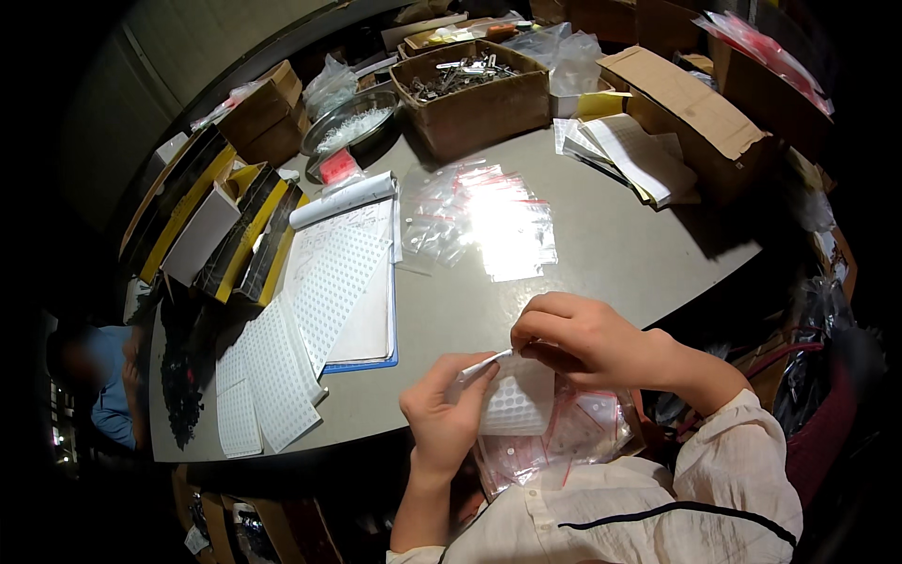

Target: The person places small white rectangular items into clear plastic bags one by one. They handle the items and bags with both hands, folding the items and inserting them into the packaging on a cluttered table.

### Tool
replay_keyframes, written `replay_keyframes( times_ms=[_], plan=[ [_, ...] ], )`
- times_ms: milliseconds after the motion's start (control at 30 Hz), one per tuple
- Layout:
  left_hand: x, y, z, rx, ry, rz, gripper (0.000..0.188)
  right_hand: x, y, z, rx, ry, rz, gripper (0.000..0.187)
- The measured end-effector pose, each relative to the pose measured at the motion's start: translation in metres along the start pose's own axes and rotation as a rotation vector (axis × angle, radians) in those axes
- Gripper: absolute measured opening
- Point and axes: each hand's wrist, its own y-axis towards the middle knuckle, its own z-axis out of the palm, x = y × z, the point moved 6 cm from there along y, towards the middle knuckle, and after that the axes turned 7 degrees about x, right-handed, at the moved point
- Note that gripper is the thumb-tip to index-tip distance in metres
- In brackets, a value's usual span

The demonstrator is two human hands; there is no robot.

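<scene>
My left hand (440, 414) holds a small white sheet of round dot stickers (517, 399) by its edge, close to my body at the table's near edge. My right hand (581, 340) pinches at the top of that sheet, fingers closed on it. Under both hands lies a bundle of small clear zip bags with red strips (583, 434), resting against my lap.
A grey table (601, 254) carries a pile of clear zip bags (489, 221), white dotted sheets (282, 362), a notepad (371, 320), yellow-black boxes (230, 235), a metal bowl (352, 120), a cardboard box of metal parts (470, 89) and papers (629, 155). Another person (99, 376) sits at left.
</scene>
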Motion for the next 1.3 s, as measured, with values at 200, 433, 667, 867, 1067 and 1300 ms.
replay_keyframes(
  times_ms=[200,433,667,867,1067,1300],
  plan=[
    [0.011,0.006,-0.002,-0.026,-0.074,-0.071,0.010,-0.007,0.008,0.005,-0.054,-0.104,-0.002,0.033],
    [0.031,0.012,-0.011,-0.086,-0.074,-0.194,0.012,-0.003,0.012,0.013,-0.121,-0.214,-0.057,0.029],
    [0.046,0.012,-0.026,-0.212,-0.151,-0.186,0.014,-0.139,0.037,-0.057,-0.066,-0.055,0.504,0.015],
    [0.043,0.013,-0.029,-0.198,-0.152,-0.204,0.014,-0.171,0.049,-0.061,0.106,-0.243,0.488,0.028],
    [0.043,0.010,-0.031,-0.208,-0.240,-0.177,0.014,-0.142,0.027,-0.069,0.397,-0.261,0.772,0.055],
    [0.042,0.008,-0.035,-0.222,-0.329,-0.133,0.013,-0.096,0.012,-0.046,0.417,-0.246,0.562,0.046]
  ],
)
